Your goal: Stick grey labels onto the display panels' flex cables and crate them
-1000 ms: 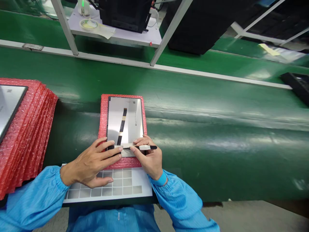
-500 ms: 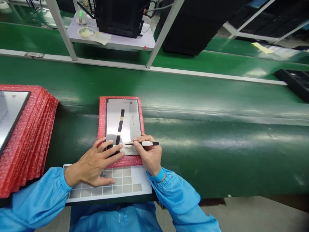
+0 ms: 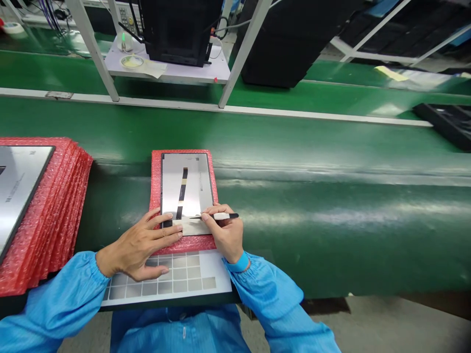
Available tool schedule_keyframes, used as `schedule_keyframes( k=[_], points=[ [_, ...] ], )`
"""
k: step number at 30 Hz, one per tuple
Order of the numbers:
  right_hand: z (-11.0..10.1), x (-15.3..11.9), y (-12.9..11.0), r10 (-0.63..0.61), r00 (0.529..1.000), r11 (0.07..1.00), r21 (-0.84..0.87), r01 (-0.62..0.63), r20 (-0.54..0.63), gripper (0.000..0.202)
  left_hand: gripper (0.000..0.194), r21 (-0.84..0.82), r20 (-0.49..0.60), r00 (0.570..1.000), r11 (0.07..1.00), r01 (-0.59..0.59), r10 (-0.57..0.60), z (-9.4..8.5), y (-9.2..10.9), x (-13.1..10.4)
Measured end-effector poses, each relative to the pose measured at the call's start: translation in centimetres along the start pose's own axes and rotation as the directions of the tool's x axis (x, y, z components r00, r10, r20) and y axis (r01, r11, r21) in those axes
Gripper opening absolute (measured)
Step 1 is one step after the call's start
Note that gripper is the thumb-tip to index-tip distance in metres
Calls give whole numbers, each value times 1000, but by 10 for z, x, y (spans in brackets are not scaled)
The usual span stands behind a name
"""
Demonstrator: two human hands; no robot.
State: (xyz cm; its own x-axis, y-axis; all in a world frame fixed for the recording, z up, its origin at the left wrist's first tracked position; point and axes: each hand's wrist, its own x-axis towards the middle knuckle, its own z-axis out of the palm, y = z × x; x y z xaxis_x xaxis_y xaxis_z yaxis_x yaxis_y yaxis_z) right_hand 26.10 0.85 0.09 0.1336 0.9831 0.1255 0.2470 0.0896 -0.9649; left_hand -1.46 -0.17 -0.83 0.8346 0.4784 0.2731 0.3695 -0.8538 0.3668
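A silver display panel (image 3: 198, 186) with a dark flex strip (image 3: 182, 191) lies on a red bubble-wrap pad (image 3: 156, 181). My left hand (image 3: 142, 245) is spread over the panel's lower left corner, fingertips on the panel and holding nothing. My right hand (image 3: 226, 233) grips tweezers (image 3: 222, 216) with a white and black handle; their thin tip points left, over the panel's lower part near the bottom of the flex strip. Below the pad lies a white sheet of grey square stickers (image 3: 180, 287), partly under my left hand.
On the left rises a stack of red bubble-wrap sheets (image 3: 55, 211) with another panel (image 3: 25, 181) on top. Behind the green bench stand a white frame rail (image 3: 312, 116) and a shelf with a tape roll (image 3: 131, 61). A black tray (image 3: 447, 122) is at far right.
The view has shifted slightly. My left hand has drawn back a little to the left, its fingers showing more of the panel's lower part. My right hand keeps the tweezers in nearly the same place.
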Motion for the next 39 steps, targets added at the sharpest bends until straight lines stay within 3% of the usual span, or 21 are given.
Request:
schedule_keyframes(
  k=[3, 7, 13, 17, 22, 30, 39],
  points=[
    [0, 0, 0, 15, 1000, 999, 29, -15, 7, 13, 75, 14, -70, 997, 1000, -18, 19, 2, 0, -1],
    [0, 0, -1, 35, 999, 998, 47, -35, 17, 14, 64, 31, -191, 981, 998, 49, -42, 6, 3, 0],
    [1, 1, -4, 67, 997, 995, 67, -70, 38, 17, 69, -23, -232, 965, 993, 119, -121, 10, 6, 2],
    [1, 0, -5, 71, 997, 994, 74, -74, 37, 17, 77, 70, -194, 976, 991, 114, -99, 9, 8, 3],
    [1, 1, -5, 69, 997, 996, 62, -70, 32, 16, 83, 168, -56, 997, 984, 57, -49, 5, 8, 0],
    [1, 1, -6, 53, 998, 997, 46, -54, 33, 15, 85, 169, 97, 994, 985, 23, -40, 1, 9, -2],
    [1, 1, -5, 62, 997, 997, 46, -63, 36, 16, 88, 119, 63, 995, 990, 74, -82, 2, 12, 1]
  ],
)
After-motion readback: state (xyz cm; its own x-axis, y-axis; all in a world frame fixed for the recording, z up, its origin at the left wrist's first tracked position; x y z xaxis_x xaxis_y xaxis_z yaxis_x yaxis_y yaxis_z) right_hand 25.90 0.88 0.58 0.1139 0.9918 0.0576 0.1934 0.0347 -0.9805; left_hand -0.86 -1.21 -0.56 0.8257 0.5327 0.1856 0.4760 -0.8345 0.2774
